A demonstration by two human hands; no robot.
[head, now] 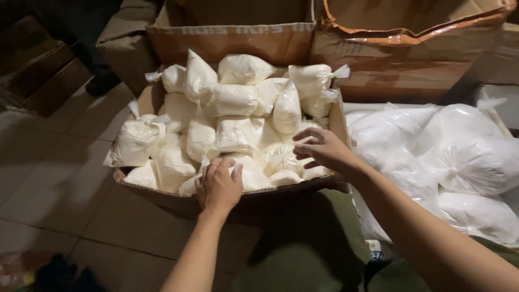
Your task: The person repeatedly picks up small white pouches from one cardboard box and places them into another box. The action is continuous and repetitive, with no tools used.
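— At the near rim of the cardboard box [162, 186], what are your hands doing?

— Your left hand [218, 186] lies palm down on a small tied bag of white powder [250, 176], fingers curled over it but not visibly closed around it. Your right hand [323, 149] hovers open, fingers spread, just above another small bag [285, 158] by the box's right wall [339, 121]; whether the fingertips touch it, I cannot tell.

— So which step do you seem to be at?

— It looks like you are settling or sorting bags in the front row. The box is heaped: the pile of small bags [227, 113] stands above the rim, and one bag [135, 143] hangs over the left edge.

— What does any move here call for?

— Care, I judge. The bags are soft, knotted plastic; they will sag and slide, so a grip near the knot or a full cupped hand suits them. Pressing the front row could nudge neighbours over the rim.

— And the room around you?

— Tight on the right: larger white sacks [465, 162] lie just beside the box, touching or nearly touching its wall. Behind stand two more cartons, a brown one [232, 38] and an orange-edged one [411, 48], close against the far side. The tiled floor [59, 178] to the left shows bare. Your knee [319, 238] sits just below the near rim.
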